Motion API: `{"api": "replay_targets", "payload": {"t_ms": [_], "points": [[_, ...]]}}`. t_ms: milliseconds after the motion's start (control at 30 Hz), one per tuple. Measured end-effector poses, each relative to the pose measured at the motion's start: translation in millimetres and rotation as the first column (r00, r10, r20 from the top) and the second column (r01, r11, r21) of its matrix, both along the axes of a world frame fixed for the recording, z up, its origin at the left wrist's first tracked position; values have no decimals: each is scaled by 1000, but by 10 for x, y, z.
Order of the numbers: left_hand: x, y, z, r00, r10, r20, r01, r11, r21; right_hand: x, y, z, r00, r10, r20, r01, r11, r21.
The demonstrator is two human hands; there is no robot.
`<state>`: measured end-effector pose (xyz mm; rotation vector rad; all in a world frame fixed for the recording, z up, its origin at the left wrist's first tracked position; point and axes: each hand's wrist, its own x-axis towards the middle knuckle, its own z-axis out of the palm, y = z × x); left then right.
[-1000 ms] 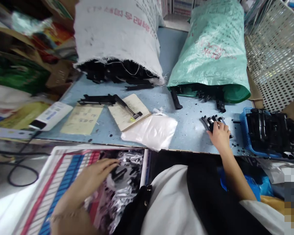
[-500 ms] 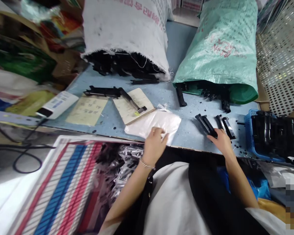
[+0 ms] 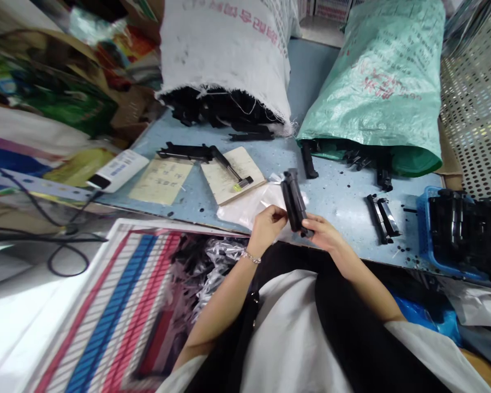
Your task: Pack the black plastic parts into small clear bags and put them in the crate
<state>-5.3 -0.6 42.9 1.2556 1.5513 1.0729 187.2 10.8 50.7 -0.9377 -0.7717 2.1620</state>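
My right hand [image 3: 325,233] grips the lower end of a long black plastic part [image 3: 293,200], held tilted above the front edge of the blue table [image 3: 335,202]. My left hand [image 3: 267,228] is closed beside that part, pinching the edge of a clear plastic bag [image 3: 249,204] that lies on the table. Two more black parts [image 3: 382,217] lie on the table to the right.
A white sack [image 3: 229,54] and a green sack [image 3: 376,82], both spilling black parts, lie at the back. A blue basket [image 3: 462,234] of black parts stands right. A striped sack [image 3: 118,305] with bagged parts sits lower left; cards [image 3: 233,174], a tool [image 3: 231,170] and cables [image 3: 45,234] lie left.
My right hand lifted a black part off the table and brought it to the middle. My left hand came up from the striped sack to the plastic bag.
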Motion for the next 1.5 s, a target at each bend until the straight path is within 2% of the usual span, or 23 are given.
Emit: {"api": "replay_targets", "payload": {"t_ms": [133,233,333,467,600,633,700,767,833,900,1033,1100,1200,1267,1367,1433,1500], "points": [[-115,-18,65,985,121,121,-132,987,89,56,63,-125,993,-115,37,117,992,-38],[-166,-35,75,995,72,67,-80,987,136,269,-11,-169,978,-204,51,207,976,-64],[-29,-44,46,1000,2,13,-4,996,85,335,-125,-115,987,-160,-4,159,985,-62],[170,-8,-13,997,12,82,-13,1000,11,206,-175,-31,997,-72,18,73,997,-30],[53,6,-19,989,63,135,-73,995,67,203,-148,-84,986,-161,42,164,985,-54],[1,-3,-13,993,57,99,-67,992,104,227,-150,-112,981,-191,39,193,979,-70],[-74,-30,-7,998,-3,-70,17,980,200,276,-168,-166,970,-239,32,241,965,-107],[-92,-48,-17,950,-75,-304,158,953,259,311,-206,-205,965,-262,27,263,954,-143],[-62,-43,-44,885,-111,-452,242,940,242,336,-253,-226,965,-262,35,264,952,-156],[-15,-18,-75,877,-111,-467,226,954,197,378,-304,-231,967,-245,71,253,959,-131],[43,24,-109,925,-73,-373,145,974,171,560,-443,-161,946,-281,162,290,956,-35],[52,29,-122,930,-72,-361,147,972,185,663,-541,-77,971,-211,116,218,975,-49],[56,25,-145,935,-110,-337,190,958,214,723,-662,31,998,18,-53,-27,983,-181],[54,-3,-146,933,-134,-333,224,942,249,676,-673,29,981,101,-164,-147,944,-296],[67,-135,-99,872,-221,-437,368,884,287,528,-559,-99,960,99,-263,-199,899,-390],[104,-275,-48,788,-345,-510,534,795,287,410,-447,-199,966,75,-247,-162,921,-354],[165,-411,-2,709,-462,-533,661,699,272,286,-376,-242,995,25,-92,-46,973,-226]]}}
